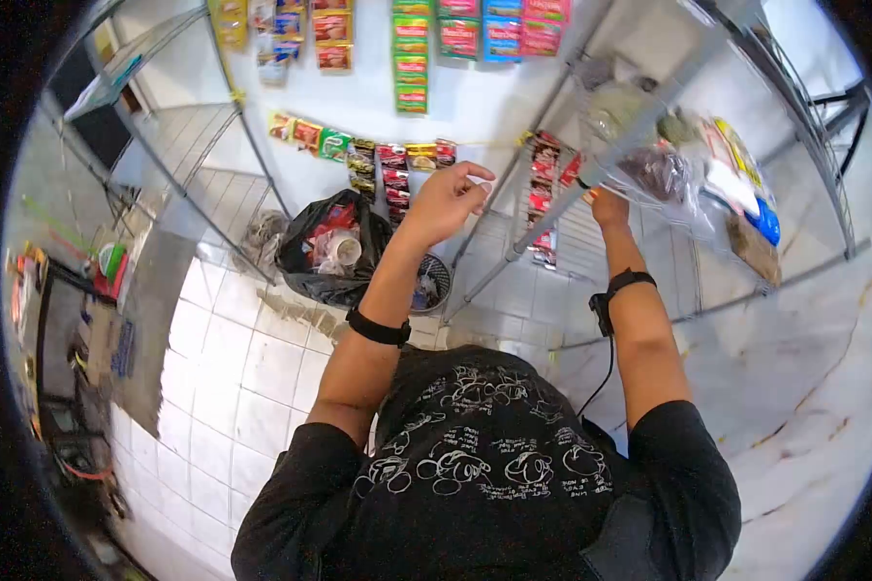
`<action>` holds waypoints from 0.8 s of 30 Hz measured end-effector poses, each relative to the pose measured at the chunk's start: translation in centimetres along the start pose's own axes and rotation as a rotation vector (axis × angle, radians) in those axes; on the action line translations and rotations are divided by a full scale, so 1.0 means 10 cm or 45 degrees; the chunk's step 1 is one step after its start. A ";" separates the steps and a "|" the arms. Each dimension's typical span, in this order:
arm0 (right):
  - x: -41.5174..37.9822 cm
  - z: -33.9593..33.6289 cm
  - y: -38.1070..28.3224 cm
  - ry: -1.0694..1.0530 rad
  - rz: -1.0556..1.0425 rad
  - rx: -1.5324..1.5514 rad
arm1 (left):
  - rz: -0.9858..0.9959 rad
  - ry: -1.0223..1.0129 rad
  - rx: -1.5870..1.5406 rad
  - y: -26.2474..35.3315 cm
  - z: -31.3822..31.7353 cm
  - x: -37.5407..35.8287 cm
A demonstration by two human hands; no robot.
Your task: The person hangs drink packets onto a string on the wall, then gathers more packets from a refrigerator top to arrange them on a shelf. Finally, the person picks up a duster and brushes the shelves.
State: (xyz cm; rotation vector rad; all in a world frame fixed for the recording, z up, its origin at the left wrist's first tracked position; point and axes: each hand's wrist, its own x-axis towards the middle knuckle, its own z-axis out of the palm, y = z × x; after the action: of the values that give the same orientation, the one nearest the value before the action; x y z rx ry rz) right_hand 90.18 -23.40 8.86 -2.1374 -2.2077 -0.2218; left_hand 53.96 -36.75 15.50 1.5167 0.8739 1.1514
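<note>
My left hand (452,203) is raised in front of the hanging sachets, its thumb and forefinger curled together in a pinch. A small whitish bit shows by the fingertips, but I cannot tell what it is. Close under it hangs a strip of red and dark sachets (395,184). Over at the metal rack, my right hand (607,207) reaches up behind a grey post (591,172), which hides most of its fingers. Just left of that hand are a red sachet (572,169) and a long strip of red-brown sachets (543,198).
Bagged goods (659,174) fill the rack shelf at right. A black bin bag (334,247) with rubbish and a cup stands on the tiled floor (252,358), beside a round basket (431,284). Green sachet strips (410,58) hang on the wall. Another wire rack (189,145) stands at left.
</note>
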 end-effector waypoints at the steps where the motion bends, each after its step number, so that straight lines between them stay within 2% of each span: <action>1: 0.05 0.02 -0.02 0.089 -0.004 0.103 | -0.069 0.100 -0.055 -0.10 -0.06 0.01; 3: 0.18 0.14 0.05 0.183 -0.031 0.198 | -0.109 0.131 -0.085 -0.22 -0.15 -0.02; 5: 0.41 0.48 0.21 0.098 -0.039 0.245 | -0.159 0.133 -0.085 -0.44 -0.21 0.01; 8: 0.34 0.38 0.02 0.056 -0.017 0.250 | -0.202 0.117 -0.030 -0.59 -0.23 0.05; 9: 0.24 0.29 -0.08 0.260 -0.028 0.206 | -0.216 0.116 -0.026 -0.68 -0.22 0.09; 10: 0.17 0.28 -0.19 0.255 -0.025 0.208 | -0.221 0.113 -0.026 -0.68 -0.20 0.09; 12: 0.08 0.24 -0.36 0.521 0.073 0.361 | -0.249 0.069 -0.007 -0.66 -0.18 0.14; 13: 0.14 0.41 -0.31 0.728 -0.042 0.431 | -0.247 0.060 0.002 -0.68 -0.18 0.18; 14: 0.25 0.54 -0.22 0.730 -0.026 0.434 | -0.223 0.024 -0.009 -0.71 -0.17 0.21; 16: 0.28 0.43 -0.21 0.169 0.059 0.405 | -0.204 -0.037 -0.016 -0.70 -0.13 0.25; 17: 0.21 0.24 -0.26 -0.004 0.085 0.334 | -0.220 -0.050 0.004 -0.65 -0.11 0.27; 18: 0.16 0.29 -0.25 -0.003 0.112 0.337 | -0.236 -0.066 0.025 -0.62 -0.09 0.29; 20: 0.10 0.45 -0.15 0.251 -0.083 0.448 | -0.205 -0.131 -0.009 -0.69 -0.07 0.37; 21: -0.06 0.11 -0.32 0.236 -0.068 0.281 | -0.233 -0.146 0.041 -0.67 -0.04 0.40; 22: -0.16 0.02 -0.40 0.237 -0.023 0.284 | -0.264 -0.166 0.091 -0.66 0.00 0.42; 24: -0.34 -0.07 -0.44 -0.019 0.101 0.192 | -0.295 -0.223 0.201 -0.67 0.09 0.51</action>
State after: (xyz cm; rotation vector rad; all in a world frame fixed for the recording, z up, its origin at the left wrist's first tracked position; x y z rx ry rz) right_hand 85.83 -27.04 8.82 -2.1462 -2.0697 -0.0342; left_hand 56.46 -30.68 10.20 1.5697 1.0085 0.7854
